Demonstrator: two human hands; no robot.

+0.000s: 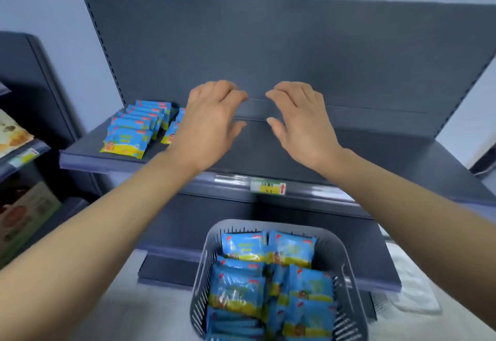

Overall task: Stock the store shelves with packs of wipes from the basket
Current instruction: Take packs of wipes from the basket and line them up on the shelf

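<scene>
A grey slotted basket (346, 257) stands on the floor below me, filled with several blue and yellow packs of wipes (268, 279). On the dark grey upper shelf (389, 160) a row of several wipes packs (134, 131) lies at the left end. A second short row (173, 129) is partly hidden behind my left hand (210, 123). Both hands hover over the middle of the shelf, palms down, fingers loosely bent, holding nothing. My right hand (302, 123) is a little apart from the left one.
A price tag (268, 188) is clipped to the shelf's front edge. Lower shelves (268, 222) jut out beneath. At the left stands another shelf unit with snack bags (12, 132) and a carton (24, 214). The shelf's back panel (295, 53) rises behind my hands.
</scene>
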